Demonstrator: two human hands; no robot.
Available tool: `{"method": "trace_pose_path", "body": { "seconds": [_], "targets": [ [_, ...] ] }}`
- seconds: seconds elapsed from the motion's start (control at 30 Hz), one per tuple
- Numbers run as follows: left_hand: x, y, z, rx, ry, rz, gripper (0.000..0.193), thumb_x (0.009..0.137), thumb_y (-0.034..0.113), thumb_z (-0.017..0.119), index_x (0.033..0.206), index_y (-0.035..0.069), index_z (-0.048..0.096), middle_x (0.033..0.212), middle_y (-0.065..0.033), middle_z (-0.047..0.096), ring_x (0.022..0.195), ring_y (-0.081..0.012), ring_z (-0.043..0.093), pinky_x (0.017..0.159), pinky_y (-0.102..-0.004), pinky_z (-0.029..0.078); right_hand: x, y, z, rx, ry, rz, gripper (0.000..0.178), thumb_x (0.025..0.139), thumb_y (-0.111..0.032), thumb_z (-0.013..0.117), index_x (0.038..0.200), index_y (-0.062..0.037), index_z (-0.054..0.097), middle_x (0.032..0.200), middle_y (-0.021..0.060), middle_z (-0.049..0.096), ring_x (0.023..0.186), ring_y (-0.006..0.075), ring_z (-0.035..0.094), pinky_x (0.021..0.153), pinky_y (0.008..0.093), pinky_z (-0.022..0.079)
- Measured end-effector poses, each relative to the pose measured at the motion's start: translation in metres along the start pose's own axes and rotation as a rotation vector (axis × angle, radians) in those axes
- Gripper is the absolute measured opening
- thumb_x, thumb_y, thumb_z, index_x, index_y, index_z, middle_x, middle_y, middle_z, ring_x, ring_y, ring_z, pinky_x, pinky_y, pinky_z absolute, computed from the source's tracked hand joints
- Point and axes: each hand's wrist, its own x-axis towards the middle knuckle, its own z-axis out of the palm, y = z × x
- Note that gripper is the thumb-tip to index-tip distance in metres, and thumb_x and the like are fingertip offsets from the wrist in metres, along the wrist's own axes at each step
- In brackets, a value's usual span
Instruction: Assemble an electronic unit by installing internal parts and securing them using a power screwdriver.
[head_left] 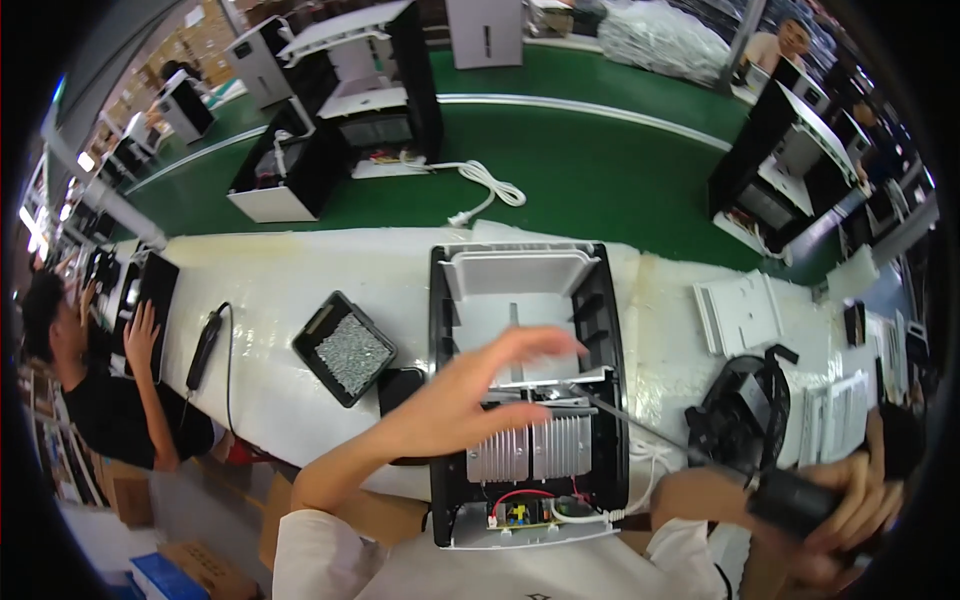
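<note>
An opened appliance housing (pixel 617 440), black with a white inner compartment, lies on the bench in front of me. Inside its near half are two ribbed metal heat sinks (pixel 528 450) and a small circuit board (pixel 525 514) with red wires. Over the middle of the housing hovers my left hand (pixel 475 390), slightly blurred, its fingers apart and nothing in them. At the right, my right hand (pixel 862 500) is wrapped round a black power screwdriver (pixel 795 502). Its long shaft reaches left into the housing's middle, where the tip is partly hidden near my left fingers.
A black bin (pixel 333 312) of small screws stands left of the housing, near another corded screwdriver (pixel 206 350). A black moulded part (pixel 745 405) and white panels (pixel 740 312) lie right. Beyond runs a green conveyor (pixel 600 150) carrying several housings. A co-worker (pixel 110 400) works at left.
</note>
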Motion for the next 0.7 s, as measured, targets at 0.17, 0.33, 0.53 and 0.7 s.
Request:
{"method": "trace_pose_path", "body": {
  "seconds": [0.17, 0.33, 0.53, 0.7],
  "targets": [
    [-0.008, -0.020, -0.038, 1.391, 0.034, 0.146, 0.024, 0.080, 0.015, 0.072, 0.101, 0.007, 0.064, 0.100, -0.0074, 0.066, 0.088, -0.0256, 0.062, 0.076, -0.0351, 0.048, 0.002, 0.025, 0.051, 0.087, -0.449, 0.347, 0.040, 0.080, -0.026, 0.065, 0.094, 0.0019, 0.039, 0.077, 0.0109, 0.048, 0.059, 0.0139, 0.052, 0.062, 0.0237, 0.049],
    [-0.012, -0.020, -0.040, 1.482, 0.032, 0.113, 0.014, 0.080, 0.020, 0.073, 0.075, 0.010, 0.064, 0.069, -0.0017, 0.062, 0.064, -0.0210, 0.059, 0.061, -0.0325, 0.044, -0.024, 0.055, 0.098, 0.260, -0.732, 0.650, 0.053, 0.080, -0.028, 0.069, 0.106, -0.0011, 0.032, 0.070, 0.0075, 0.045, 0.042, 0.0142, 0.045, 0.031, 0.0243, 0.043],
    [-0.015, -0.030, -0.043, 1.482, 0.071, 0.137, 0.018, 0.079, 0.021, 0.074, 0.073, 0.010, 0.062, 0.067, -0.0016, 0.059, 0.062, -0.0205, 0.058, 0.059, -0.0325, 0.043, -0.058, 0.062, 0.116, 0.300, -0.796, 0.579, 0.043, 0.083, -0.037, 0.054, 0.098, -0.0011, 0.035, 0.065, 0.0038, 0.042, 0.035, 0.0119, 0.040, 0.040, 0.0211, 0.040],
    [-0.016, -0.031, -0.049, 1.471, 0.047, 0.136, 0.019, 0.083, 0.023, 0.071, 0.075, 0.009, 0.061, 0.067, -0.0016, 0.058, 0.063, -0.0202, 0.057, 0.059, -0.0324, 0.042, -0.084, 0.070, 0.113, 0.278, -0.845, 0.649, 0.045, 0.080, -0.027, 0.065, 0.101, -0.0015, 0.034, 0.067, 0.0065, 0.044, 0.037, 0.0138, 0.043, 0.030, 0.0225, 0.041]
  ]
}}
